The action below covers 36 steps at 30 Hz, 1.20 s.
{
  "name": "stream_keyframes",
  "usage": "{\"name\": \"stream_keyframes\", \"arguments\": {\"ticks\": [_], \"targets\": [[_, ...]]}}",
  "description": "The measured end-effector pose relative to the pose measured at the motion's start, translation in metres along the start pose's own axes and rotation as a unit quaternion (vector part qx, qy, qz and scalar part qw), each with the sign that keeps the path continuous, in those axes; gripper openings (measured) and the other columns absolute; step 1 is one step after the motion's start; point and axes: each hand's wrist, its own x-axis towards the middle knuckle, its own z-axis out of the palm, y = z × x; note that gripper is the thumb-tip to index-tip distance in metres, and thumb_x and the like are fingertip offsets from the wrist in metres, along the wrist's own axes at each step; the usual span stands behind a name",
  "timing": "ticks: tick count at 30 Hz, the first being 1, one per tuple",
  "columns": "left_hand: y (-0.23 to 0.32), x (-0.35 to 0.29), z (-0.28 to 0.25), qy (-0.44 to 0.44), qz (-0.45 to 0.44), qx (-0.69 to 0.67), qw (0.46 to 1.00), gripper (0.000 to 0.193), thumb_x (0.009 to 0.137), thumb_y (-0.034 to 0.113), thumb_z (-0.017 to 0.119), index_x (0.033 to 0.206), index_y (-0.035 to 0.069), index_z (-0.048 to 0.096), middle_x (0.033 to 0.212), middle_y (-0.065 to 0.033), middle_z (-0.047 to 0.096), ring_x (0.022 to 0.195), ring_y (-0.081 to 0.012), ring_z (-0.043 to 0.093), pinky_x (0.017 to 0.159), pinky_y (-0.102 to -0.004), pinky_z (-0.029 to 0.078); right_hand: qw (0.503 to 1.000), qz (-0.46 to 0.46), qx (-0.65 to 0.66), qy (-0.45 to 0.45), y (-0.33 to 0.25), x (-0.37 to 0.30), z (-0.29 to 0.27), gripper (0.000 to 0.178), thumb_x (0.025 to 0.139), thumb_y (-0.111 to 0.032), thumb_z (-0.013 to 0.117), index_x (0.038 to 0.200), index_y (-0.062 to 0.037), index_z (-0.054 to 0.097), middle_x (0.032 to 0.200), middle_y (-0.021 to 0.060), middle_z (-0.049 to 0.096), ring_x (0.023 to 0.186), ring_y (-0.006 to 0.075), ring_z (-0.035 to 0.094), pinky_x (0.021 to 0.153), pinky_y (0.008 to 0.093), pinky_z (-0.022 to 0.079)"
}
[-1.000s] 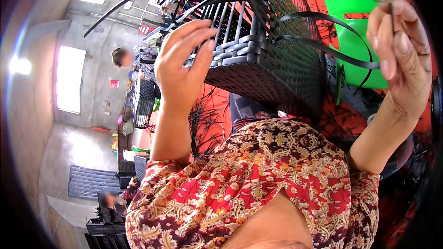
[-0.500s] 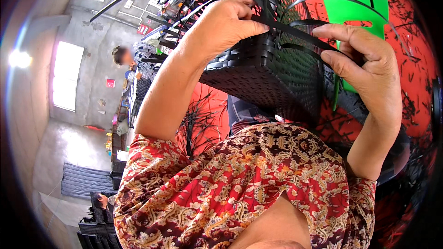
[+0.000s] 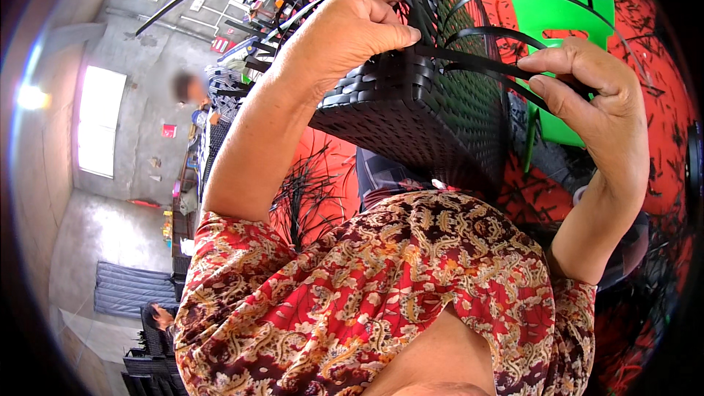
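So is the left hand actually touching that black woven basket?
Touching. The head view shows the left hand pressed on the top edge of the black woven basket, fingertips curled over its rim among the loose strips.

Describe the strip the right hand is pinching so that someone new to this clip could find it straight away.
Start at the black woven basket held up mid-frame. From its top edge, loose black strips fan out rightward over the green plastic chair. The pinched strip is the flat one running straight from the left hand into the right hand.
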Motion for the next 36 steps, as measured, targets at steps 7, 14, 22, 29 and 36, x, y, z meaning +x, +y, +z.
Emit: {"name": "stream_keyframes", "arguments": {"ticks": [7,14,22,29,36], "targets": [[-0.02,0.005,0.006,0.005,0.026,-0.253,0.967,0.014,0.075,0.01,0.07,0.079,-0.004,0.069,0.091,-0.0105,0.062,0.094,-0.0176,0.055,0.087,-0.0294,0.037,0.999,-0.035,-0.035,-0.004,0.003,0.005,0.0,0.014,0.075,0.004,0.065,0.089,0.0008,0.068,0.071,0.0003,0.055,0.066,0.007,0.048,0.06,0.0219,0.037],[-0.013,0.001,0.002,-0.029,-0.002,-0.281,0.959,0.016,0.075,0.003,0.069,0.09,-0.004,0.067,0.101,-0.0079,0.062,0.101,-0.0155,0.054,0.092,-0.0267,0.038,0.999,-0.036,-0.025,-0.004,0.003,0.011,0.009,0.013,0.076,0.003,0.065,0.089,0.002,0.068,0.074,0.0011,0.059,0.067,0.0073,0.05,0.06,0.0221,0.039],[-0.013,-0.008,-0.001,-0.016,0.088,-0.098,0.991,0.014,0.08,0.009,0.069,0.092,0.001,0.068,0.118,-0.0106,0.055,0.113,-0.0187,0.052,0.096,-0.0295,0.038,1.0,-0.003,0.016,0.001,0.012,0.016,0.026,0.012,0.076,-0.003,0.069,0.088,0.0009,0.068,0.082,0.0062,0.066,0.077,0.0137,0.061,0.071,0.0249,0.047],[-0.019,0.009,-0.004,-0.072,0.127,-0.04,0.988,0.012,0.08,0.015,0.071,0.081,0.004,0.067,0.112,-0.0082,0.057,0.107,-0.0182,0.052,0.094,-0.0311,0.037,0.992,-0.039,-0.116,0.023,-0.001,0.014,0.021,0.016,0.076,-0.003,0.069,0.092,-0.0009,0.067,0.084,0.0085,0.064,0.08,0.0184,0.061,0.073,0.0273,0.046],[-0.022,0.031,0.004,-0.107,0.08,-0.293,0.947,0.017,0.08,0.012,0.069,0.087,-0.003,0.067,0.095,-0.0067,0.063,0.08,-0.0109,0.056,0.078,-0.0262,0.043,0.909,-0.219,-0.336,0.118,-0.06,0.018,0.004,0.016,0.082,0.003,0.063,0.097,0.0009,0.067,0.105,0.0127,0.062,0.091,0.0179,0.059,0.079,0.0259,0.047]]}}
